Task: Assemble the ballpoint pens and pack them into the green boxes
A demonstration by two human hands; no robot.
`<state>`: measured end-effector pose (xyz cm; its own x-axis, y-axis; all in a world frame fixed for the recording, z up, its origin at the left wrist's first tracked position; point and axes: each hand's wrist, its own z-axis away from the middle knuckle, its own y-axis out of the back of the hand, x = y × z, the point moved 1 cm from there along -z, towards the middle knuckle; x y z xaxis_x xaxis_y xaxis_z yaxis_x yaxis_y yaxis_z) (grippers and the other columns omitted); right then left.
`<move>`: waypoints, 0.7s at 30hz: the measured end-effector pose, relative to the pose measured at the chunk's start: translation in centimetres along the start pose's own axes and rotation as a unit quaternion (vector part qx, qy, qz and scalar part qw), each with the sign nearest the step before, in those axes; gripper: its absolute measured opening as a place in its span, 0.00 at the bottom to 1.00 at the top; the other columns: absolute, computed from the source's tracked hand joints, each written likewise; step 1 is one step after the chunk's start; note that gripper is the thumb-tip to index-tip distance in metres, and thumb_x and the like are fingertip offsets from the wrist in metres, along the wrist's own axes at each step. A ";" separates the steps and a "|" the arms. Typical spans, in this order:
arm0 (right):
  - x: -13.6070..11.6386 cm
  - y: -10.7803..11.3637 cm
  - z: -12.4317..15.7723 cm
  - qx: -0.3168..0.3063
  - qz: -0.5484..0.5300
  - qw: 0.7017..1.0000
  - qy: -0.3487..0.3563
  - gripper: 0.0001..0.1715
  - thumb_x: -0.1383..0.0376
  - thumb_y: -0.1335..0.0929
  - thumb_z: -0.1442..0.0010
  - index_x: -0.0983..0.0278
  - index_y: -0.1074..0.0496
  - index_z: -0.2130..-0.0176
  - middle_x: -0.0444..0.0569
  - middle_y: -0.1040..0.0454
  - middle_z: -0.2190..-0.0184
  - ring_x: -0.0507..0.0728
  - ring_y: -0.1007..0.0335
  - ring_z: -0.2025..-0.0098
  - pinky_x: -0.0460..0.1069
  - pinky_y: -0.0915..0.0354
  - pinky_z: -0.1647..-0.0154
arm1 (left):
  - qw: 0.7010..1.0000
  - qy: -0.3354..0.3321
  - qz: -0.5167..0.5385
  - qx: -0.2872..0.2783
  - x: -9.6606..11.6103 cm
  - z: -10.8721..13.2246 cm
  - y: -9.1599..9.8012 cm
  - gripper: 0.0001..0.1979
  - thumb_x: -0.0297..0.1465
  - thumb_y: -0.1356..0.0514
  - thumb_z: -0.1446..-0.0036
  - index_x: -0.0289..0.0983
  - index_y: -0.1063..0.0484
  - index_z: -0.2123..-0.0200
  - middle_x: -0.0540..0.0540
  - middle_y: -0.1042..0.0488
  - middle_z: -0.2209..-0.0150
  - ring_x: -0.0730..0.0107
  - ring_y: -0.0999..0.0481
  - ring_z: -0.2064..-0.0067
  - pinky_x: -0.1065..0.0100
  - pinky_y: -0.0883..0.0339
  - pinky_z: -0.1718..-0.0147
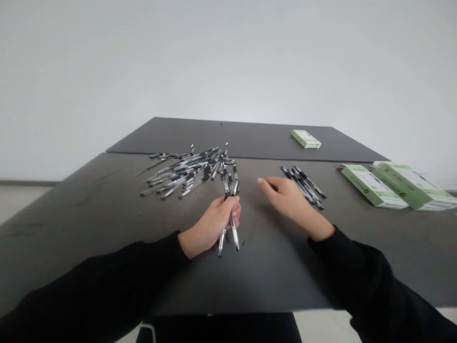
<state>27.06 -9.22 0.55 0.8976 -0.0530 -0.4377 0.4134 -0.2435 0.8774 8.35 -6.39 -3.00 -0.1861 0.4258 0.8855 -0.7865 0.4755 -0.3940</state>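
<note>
Nearest to me: my left sleeve (89, 281), black, and my right sleeve (360, 271), black too, lie over the near edge of the dark desk (64, 214).

Left hand: my left hand (210, 228) is near the middle of the desk, and it is closed around a few gel pens (232, 228). They have clear barrels and black parts. Their ends stick out above and below my fist, and they spread a little apart. I cannot count them exactly.

Big pile: a big pile of pens (185, 171) lies left of the desk's middle, toward the far edge of this desk. The pens cross over each other in many directions. The top of the pens in my hand comes just beside the pile.

Right hand: my right hand (289, 197) is open with relaxed fingers, and it has hold of nothing. The fingertips (262, 182) point to the left, to my other hand.

Small group: a small group of pens (303, 186) lies just behind my right hand, nearly parallel. I cannot tell if my hand touches them.

Right edge: two green boxes (371, 186) lie flat near the right edge, side by side, and they overlap a little or touch.

Far side: one green box (306, 138) lies on the far desk panel (221, 136), toward its right part.
</note>
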 end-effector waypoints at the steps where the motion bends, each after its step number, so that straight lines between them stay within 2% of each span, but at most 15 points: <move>1: 1.6 0.9 -0.6 0.048 0.050 0.997 -0.046 0.22 0.54 0.39 0.34 0.63 0.29 0.73 0.47 0.29 0.76 0.53 0.38 0.74 0.48 0.50 0.73 | 1.000 -0.001 0.002 -0.005 0.0 0.0 0.1 0.14 0.32 0.41 0.42 0.37 0.40 0.78 0.54 0.39 0.81 0.80 0.38 0.80 0.75 0.41 0.81; 3: 4.7 2.1 -1.6 0.088 0.136 0.980 -0.114 0.14 0.60 0.36 0.38 0.64 0.25 0.66 0.52 0.25 0.67 0.57 0.32 0.67 0.49 0.46 0.69 | 1.000 0.001 0.022 -0.010 -0.1 -0.1 0.2 0.11 0.31 0.40 0.43 0.36 0.38 0.75 0.53 0.36 0.78 0.78 0.33 0.78 0.73 0.36 0.78; 6: 7.8 2.7 -2.4 0.065 0.221 0.961 -0.152 0.17 0.58 0.36 0.39 0.64 0.21 0.63 0.59 0.24 0.58 0.64 0.30 0.56 0.52 0.41 0.61 | 0.998 0.007 0.059 -0.019 0.0 0.0 0.4 0.10 0.30 0.37 0.45 0.37 0.37 0.68 0.57 0.37 0.79 0.81 0.38 0.80 0.76 0.41 0.81; 8: 8.6 2.4 -2.6 0.030 0.254 0.954 -0.160 0.20 0.55 0.36 0.39 0.64 0.20 0.65 0.61 0.25 0.56 0.67 0.30 0.52 0.55 0.40 0.57 | 0.997 0.011 0.063 -0.038 0.3 0.3 0.5 0.11 0.29 0.35 0.46 0.38 0.37 0.65 0.59 0.39 0.80 0.84 0.44 0.83 0.79 0.48 0.84; 11: 8.6 1.8 -2.8 -0.006 0.269 0.951 -0.152 0.21 0.55 0.37 0.39 0.65 0.21 0.69 0.60 0.24 0.58 0.66 0.30 0.53 0.56 0.41 0.54 | 0.997 0.014 0.036 -0.072 0.6 0.7 0.4 0.12 0.30 0.34 0.47 0.39 0.35 0.62 0.61 0.43 0.82 0.85 0.49 0.85 0.79 0.55 0.86; 13: 8.0 1.6 -2.7 -0.001 0.268 0.955 -0.126 0.20 0.57 0.38 0.38 0.65 0.24 0.72 0.58 0.24 0.61 0.64 0.29 0.55 0.56 0.42 0.55 | 0.997 0.015 0.029 -0.074 0.7 0.8 0.4 0.12 0.31 0.34 0.47 0.38 0.34 0.62 0.62 0.45 0.83 0.85 0.51 0.86 0.79 0.58 0.87; 15: 6.5 1.5 -2.3 0.035 0.233 0.968 -0.081 0.18 0.59 0.37 0.39 0.65 0.27 0.75 0.55 0.25 0.65 0.61 0.30 0.60 0.54 0.42 0.57 | 0.997 0.014 0.050 -0.051 0.7 0.7 0.5 0.12 0.33 0.33 0.47 0.38 0.34 0.65 0.62 0.48 0.84 0.85 0.53 0.86 0.78 0.60 0.88; 18: 2.5 0.7 -0.7 0.090 0.053 0.994 0.015 0.16 0.61 0.36 0.39 0.63 0.34 0.78 0.48 0.30 0.72 0.54 0.35 0.69 0.50 0.43 0.65 | 0.996 -0.007 0.090 -0.009 0.8 0.4 0.5 0.13 0.37 0.34 0.46 0.36 0.34 0.68 0.61 0.45 0.83 0.86 0.52 0.85 0.78 0.58 0.87; 21: -2.3 -1.1 1.4 0.059 -0.129 0.984 0.112 0.15 0.63 0.35 0.40 0.62 0.36 0.77 0.43 0.35 0.76 0.51 0.40 0.74 0.47 0.44 0.70 | 0.994 -0.035 0.102 0.031 0.9 0.2 0.4 0.17 0.42 0.33 0.47 0.36 0.32 0.67 0.60 0.43 0.82 0.86 0.51 0.85 0.78 0.58 0.87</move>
<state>24.31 -10.21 0.36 0.7820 0.2361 -0.5769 0.6228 -0.3327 0.7081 7.79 -5.99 -2.29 -0.3835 0.4532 0.8047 -0.7624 0.3364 -0.5528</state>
